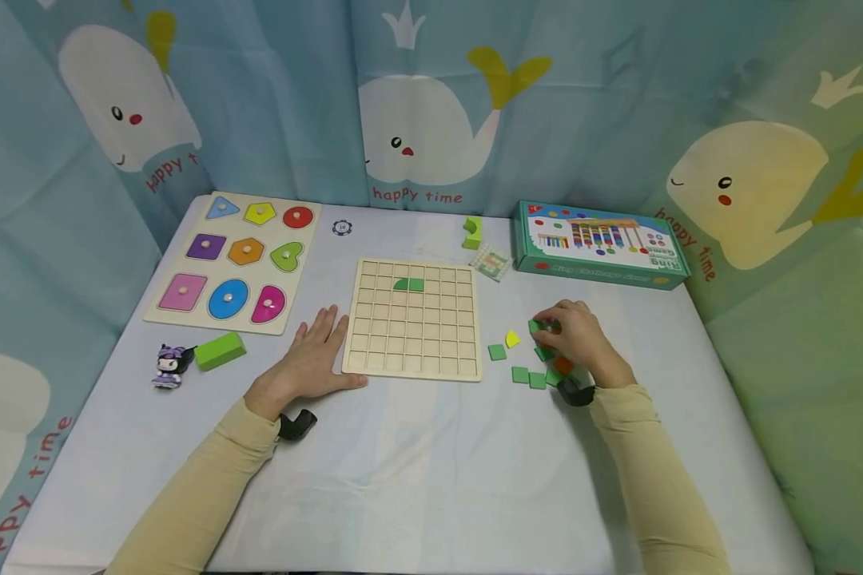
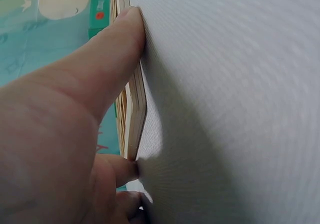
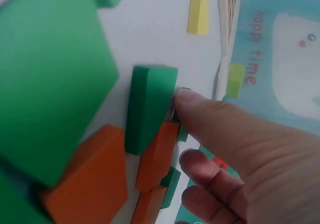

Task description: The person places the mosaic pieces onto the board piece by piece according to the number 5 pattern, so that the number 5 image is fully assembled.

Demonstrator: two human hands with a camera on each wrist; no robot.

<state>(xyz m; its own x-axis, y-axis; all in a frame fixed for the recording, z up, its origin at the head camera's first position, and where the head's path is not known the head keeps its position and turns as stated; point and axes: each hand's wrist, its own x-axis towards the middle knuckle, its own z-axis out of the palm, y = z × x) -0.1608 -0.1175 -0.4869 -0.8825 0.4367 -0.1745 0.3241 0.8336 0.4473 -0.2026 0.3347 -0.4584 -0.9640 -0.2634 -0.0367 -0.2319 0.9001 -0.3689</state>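
Note:
My left hand lies spread on the table at the near left corner of a wooden grid board. Its thumb and fingertips touch the board's edge. In the grid sit a green square tile and, beside it, a green quarter-round tile. My right hand is over a group of loose tiles to the right, thumb and fingertips pinching a green tile. Around it are other green tiles, orange tiles and a yellow quarter-round tile.
A shape puzzle board with knobbed pieces lies at the left, near a green block and a small figurine. Behind the grid are a chip, a light-green notched block and a pattern card. A game box stands back right.

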